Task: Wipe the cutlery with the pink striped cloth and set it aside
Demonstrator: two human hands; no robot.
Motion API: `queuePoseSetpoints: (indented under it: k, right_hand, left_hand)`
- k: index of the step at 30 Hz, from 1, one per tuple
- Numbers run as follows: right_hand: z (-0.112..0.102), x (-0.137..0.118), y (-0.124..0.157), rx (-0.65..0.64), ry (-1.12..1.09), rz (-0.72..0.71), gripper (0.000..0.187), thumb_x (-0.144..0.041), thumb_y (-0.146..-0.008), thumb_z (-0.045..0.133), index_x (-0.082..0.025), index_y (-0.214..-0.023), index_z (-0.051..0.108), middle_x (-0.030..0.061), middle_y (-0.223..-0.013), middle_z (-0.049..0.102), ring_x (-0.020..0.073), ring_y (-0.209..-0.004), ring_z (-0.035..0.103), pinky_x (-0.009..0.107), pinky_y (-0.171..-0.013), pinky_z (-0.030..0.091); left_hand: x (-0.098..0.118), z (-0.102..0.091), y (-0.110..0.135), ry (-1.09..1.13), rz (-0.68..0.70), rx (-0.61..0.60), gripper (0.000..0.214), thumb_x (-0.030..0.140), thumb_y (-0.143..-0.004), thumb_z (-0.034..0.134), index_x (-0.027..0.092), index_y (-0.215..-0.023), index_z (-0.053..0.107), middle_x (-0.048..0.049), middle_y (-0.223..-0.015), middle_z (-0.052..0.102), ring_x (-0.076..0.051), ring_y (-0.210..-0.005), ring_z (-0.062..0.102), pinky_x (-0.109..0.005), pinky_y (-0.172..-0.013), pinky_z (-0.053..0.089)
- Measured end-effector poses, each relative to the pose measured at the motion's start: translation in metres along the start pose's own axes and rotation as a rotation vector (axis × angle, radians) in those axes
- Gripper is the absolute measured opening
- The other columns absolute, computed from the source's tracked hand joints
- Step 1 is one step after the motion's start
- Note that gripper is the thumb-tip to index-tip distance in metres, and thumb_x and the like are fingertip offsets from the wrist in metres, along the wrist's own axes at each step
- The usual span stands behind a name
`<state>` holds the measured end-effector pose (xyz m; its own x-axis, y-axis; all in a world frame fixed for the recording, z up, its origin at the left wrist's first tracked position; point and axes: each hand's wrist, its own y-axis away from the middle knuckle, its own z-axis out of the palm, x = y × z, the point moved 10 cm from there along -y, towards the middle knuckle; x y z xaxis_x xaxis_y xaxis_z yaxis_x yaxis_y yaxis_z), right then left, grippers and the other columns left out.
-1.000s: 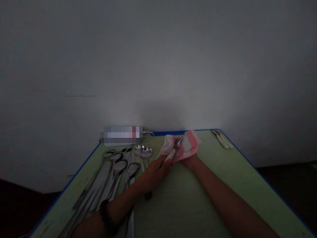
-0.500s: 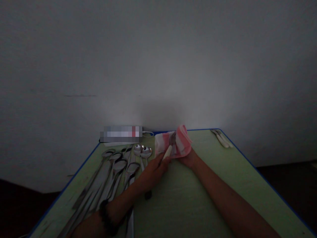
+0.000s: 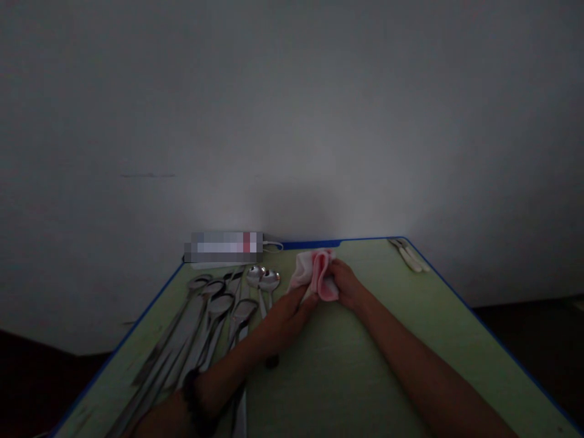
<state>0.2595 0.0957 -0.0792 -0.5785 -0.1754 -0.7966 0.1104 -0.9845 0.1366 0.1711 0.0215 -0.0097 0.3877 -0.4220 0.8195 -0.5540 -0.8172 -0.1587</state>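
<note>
Near the far middle of the table, my left hand (image 3: 288, 313) is closed around the pale handle (image 3: 308, 295) of a piece of cutlery. Its metal head is hidden inside a pink-and-white striped cloth (image 3: 305, 267). From the right, my right hand (image 3: 345, 281) grips the cloth, which is folded over around the cutlery. Just left of my left hand lie two shiny round-bowled spoons (image 3: 270, 280), one partly under the hand.
Several long metal spoons and ladles (image 3: 219, 305) lie along the table's left side, partly beneath my left forearm. White-handled cutlery (image 3: 410, 258) rests at the far right corner. A blurred-out box (image 3: 223, 246) with a white cable (image 3: 274, 246) stands against the wall (image 3: 292, 121).
My right hand has come up from beneath the cloth to its right side and folded it over. The cutlery's metal head, visible before, is now covered.
</note>
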Motion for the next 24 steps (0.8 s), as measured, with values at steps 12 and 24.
queuePoseSetpoints:
  k: [12, 24]
  right_hand:
    - [0.019, -0.003, 0.005, -0.099, -0.071, 0.025, 0.029, -0.043, -0.073, 0.06, -0.015, -0.079, 0.063, 0.0026, -0.067, 0.065, 0.014, -0.061, 0.058, 0.027, -0.061, 0.046]
    - [0.015, -0.007, 0.005, -0.156, 0.043, -0.045, 0.029, -0.028, -0.06, 0.072, -0.017, -0.085, 0.061, 0.0, -0.073, 0.067, 0.0131, -0.066, 0.06, 0.024, -0.064, 0.044]
  left_hand:
    - [0.001, -0.001, 0.002, -0.009, 0.024, 0.009, 0.04, 0.034, -0.09, 0.036, 0.019, -0.126, 0.044, -0.007, -0.129, 0.049, -0.022, -0.116, 0.045, -0.034, -0.1, 0.03]
    - [-0.004, 0.0, 0.001, 0.024, -0.05, -0.012, 0.041, 0.039, -0.09, 0.032, 0.016, -0.118, 0.051, -0.0065, -0.096, 0.064, -0.022, -0.094, 0.056, -0.033, -0.088, 0.04]
